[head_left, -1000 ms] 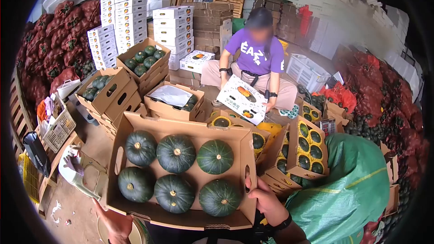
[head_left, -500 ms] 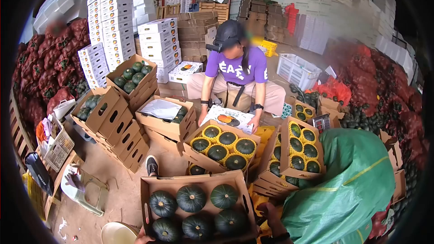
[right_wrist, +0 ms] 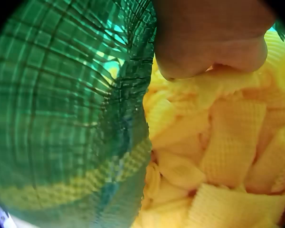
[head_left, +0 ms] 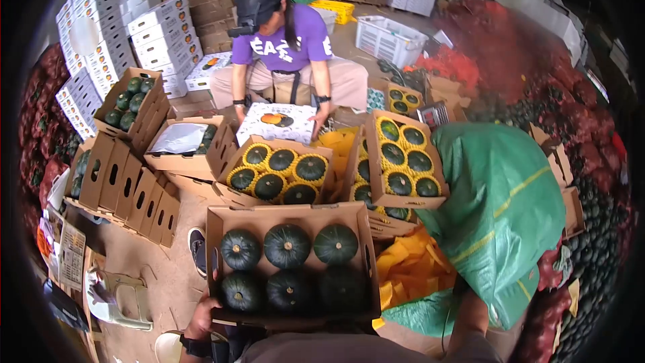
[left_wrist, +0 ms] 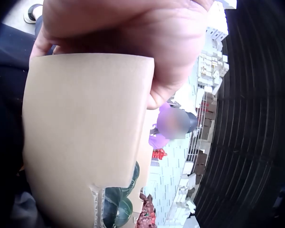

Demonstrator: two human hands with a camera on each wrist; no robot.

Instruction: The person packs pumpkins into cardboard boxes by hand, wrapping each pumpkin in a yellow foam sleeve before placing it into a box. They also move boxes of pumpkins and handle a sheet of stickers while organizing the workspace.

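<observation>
An open cardboard box (head_left: 289, 215) with several dark green kabocha pumpkins (head_left: 287, 245) is right in front of me, against my body. My left hand (head_left: 200, 317) grips its near left corner; in the left wrist view the hand (left_wrist: 128, 28) is over the top of the cardboard wall, fingers partly hidden behind it. My right hand (right_wrist: 213, 42) is in the green woven sack (right_wrist: 71, 109), at a heap of yellow foam net sleeves (right_wrist: 232, 142). I cannot tell whether its fingers hold one. The head view hides that hand behind the sack (head_left: 504, 208).
Across from me a seated person in a purple shirt (head_left: 285, 44) holds a white printed box (head_left: 277, 123). Between us stand boxes of pumpkins in yellow nets (head_left: 282, 185). Stacked cardboard boxes (head_left: 134, 195) and a plastic stool (head_left: 121, 299) are left; loose pumpkins lie right.
The pumpkin box has moved down and closer to me. My right hand has let go of its right side and gone into the green sack. The seated person has lowered the white box.
</observation>
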